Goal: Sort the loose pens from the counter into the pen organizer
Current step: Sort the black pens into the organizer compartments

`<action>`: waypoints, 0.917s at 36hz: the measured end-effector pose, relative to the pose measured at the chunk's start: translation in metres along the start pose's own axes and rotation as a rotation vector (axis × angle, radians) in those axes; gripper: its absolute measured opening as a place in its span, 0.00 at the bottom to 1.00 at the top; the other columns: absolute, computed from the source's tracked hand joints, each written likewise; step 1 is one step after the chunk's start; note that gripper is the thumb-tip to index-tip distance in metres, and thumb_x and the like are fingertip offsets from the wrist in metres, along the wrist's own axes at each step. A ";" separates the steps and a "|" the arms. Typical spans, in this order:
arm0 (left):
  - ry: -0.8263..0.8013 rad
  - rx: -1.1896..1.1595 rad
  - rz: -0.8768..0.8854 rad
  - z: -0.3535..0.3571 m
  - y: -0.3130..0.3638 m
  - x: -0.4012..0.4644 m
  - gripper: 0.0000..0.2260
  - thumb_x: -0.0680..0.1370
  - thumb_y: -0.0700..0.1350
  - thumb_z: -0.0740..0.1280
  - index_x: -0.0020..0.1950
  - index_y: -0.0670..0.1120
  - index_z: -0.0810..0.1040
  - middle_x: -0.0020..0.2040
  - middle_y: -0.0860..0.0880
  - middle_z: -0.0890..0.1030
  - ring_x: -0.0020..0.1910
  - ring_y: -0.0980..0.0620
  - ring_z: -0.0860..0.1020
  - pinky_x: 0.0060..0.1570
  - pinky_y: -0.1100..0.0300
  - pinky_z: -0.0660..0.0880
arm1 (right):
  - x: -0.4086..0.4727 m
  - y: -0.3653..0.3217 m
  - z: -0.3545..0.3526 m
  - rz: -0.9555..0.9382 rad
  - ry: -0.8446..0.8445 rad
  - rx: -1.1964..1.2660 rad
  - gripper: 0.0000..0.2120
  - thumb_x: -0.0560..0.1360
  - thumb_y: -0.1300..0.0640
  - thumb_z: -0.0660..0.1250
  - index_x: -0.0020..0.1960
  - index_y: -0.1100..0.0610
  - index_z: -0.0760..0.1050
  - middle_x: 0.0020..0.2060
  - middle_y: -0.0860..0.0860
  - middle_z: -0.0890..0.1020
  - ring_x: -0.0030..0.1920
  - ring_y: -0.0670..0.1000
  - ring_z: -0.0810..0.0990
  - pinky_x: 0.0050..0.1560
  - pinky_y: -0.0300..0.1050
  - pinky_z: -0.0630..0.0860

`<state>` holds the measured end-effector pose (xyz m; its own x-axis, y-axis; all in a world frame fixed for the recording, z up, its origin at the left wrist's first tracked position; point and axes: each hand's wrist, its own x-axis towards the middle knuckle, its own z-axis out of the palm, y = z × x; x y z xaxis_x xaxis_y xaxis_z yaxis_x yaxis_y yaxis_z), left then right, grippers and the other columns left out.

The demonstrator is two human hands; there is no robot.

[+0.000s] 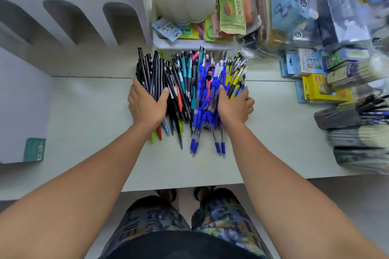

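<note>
A dense mass of pens (190,82) stands fanned in colour groups on the pale counter (84,115): black at left, teal, blue, then yellow at right. Whatever holds them is hidden under the pens. My left hand (146,105) holds the black pens (154,71), fingers along their left side and thumb across the front. My right hand (234,106) grips the yellow pens (234,79), thumb among the blue ones and fingers curled round the right side. Loose blue pens (196,139) and a few black, red and green ones (160,132) lie between my wrists, tips toward me.
A white rack with arched slots (69,21) stands at back left. A small shelf of packets (195,31) is behind the pens. Stationery packs, a yellow box (324,88) and bundled pens (357,126) crowd the right side. A green card (34,149) lies far left.
</note>
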<state>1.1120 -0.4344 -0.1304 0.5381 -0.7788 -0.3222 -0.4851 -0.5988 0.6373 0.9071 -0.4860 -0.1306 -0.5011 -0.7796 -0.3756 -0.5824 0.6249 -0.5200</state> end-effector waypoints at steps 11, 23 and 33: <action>0.008 -0.202 -0.133 -0.023 -0.006 0.020 0.43 0.78 0.61 0.68 0.83 0.49 0.47 0.83 0.47 0.54 0.81 0.43 0.53 0.78 0.44 0.55 | 0.066 -0.042 -0.041 -0.280 -0.275 -0.111 0.40 0.75 0.28 0.60 0.80 0.49 0.62 0.77 0.57 0.65 0.76 0.62 0.63 0.74 0.59 0.62; -0.155 0.029 -0.080 -0.039 -0.012 0.041 0.47 0.72 0.68 0.71 0.83 0.53 0.53 0.80 0.45 0.61 0.77 0.38 0.61 0.75 0.41 0.62 | 0.076 -0.090 -0.004 -0.187 -0.293 -0.414 0.36 0.76 0.30 0.60 0.78 0.48 0.62 0.80 0.57 0.51 0.77 0.64 0.51 0.70 0.66 0.60; -0.195 0.171 -0.027 -0.034 -0.005 0.022 0.39 0.79 0.61 0.67 0.83 0.52 0.49 0.81 0.43 0.57 0.77 0.35 0.57 0.74 0.40 0.59 | 0.028 -0.057 0.007 -0.402 -0.325 -0.433 0.24 0.83 0.41 0.56 0.78 0.40 0.60 0.81 0.50 0.52 0.78 0.62 0.53 0.71 0.70 0.60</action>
<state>1.1498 -0.4421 -0.1168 0.4177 -0.7732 -0.4771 -0.5908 -0.6301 0.5039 0.9306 -0.5440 -0.1173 -0.0127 -0.8857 -0.4641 -0.9215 0.1905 -0.3383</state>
